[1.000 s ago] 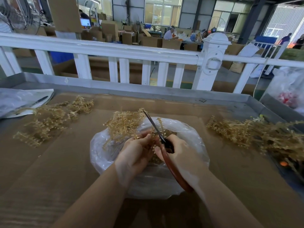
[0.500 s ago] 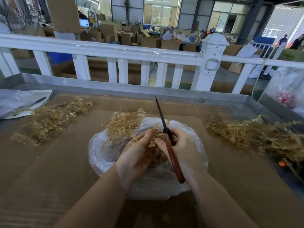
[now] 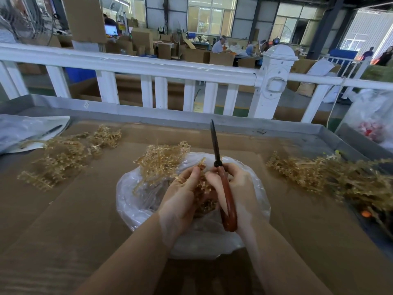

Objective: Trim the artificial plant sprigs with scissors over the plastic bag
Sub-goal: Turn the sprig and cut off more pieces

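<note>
Trimming a sprig over the plastic bag

Above the plastic bag, the left hand clasps a tan sprig; the right hand grips the scissors by their red handles, blades together, pointing away. The sprig looks light, springy and snag-prone, so it is best held by the main stem close to the cut. More sprigs lie either side of the bag on the tabletop.

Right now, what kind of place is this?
Probably a factory or packing workshop: stacked cardboard boxes fill the hall behind the white railing, workers sit at benches, and piles of artificial sprigs await trimming.
</note>
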`<act>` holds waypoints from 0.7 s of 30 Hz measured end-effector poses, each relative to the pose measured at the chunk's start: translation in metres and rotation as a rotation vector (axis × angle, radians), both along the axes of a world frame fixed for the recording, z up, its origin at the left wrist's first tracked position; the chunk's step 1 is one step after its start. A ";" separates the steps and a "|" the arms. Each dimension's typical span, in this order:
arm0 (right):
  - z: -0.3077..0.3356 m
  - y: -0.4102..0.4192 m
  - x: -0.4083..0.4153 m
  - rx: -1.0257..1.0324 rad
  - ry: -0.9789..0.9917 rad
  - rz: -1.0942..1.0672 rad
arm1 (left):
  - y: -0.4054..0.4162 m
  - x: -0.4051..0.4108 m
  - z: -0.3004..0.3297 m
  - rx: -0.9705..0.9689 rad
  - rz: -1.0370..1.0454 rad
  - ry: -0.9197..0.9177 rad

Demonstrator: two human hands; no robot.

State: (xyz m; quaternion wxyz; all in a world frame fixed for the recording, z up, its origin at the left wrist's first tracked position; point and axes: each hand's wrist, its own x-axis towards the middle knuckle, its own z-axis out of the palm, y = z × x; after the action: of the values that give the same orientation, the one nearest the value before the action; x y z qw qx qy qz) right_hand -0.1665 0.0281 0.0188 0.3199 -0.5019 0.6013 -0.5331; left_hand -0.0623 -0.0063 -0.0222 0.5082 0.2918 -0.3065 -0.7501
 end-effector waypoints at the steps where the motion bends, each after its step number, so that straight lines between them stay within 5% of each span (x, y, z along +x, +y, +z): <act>1: 0.000 0.000 0.000 -0.002 -0.001 -0.018 | 0.000 -0.001 0.000 -0.010 0.011 -0.009; 10: -0.002 -0.003 -0.006 -0.068 0.328 -0.010 | -0.005 0.007 0.015 0.058 -0.046 -0.187; 16: -0.002 0.003 -0.009 -0.131 0.500 0.047 | -0.014 0.018 0.024 -0.011 0.058 -0.472; 21: -0.004 0.006 -0.007 -0.086 0.412 0.113 | -0.006 0.017 0.016 -0.116 0.121 -0.446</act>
State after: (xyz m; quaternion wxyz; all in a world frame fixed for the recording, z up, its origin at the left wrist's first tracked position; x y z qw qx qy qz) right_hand -0.1736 0.0344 0.0144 0.1979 -0.6463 0.6015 -0.4258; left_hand -0.0452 -0.0124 -0.0058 0.4878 0.4385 -0.4357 -0.6164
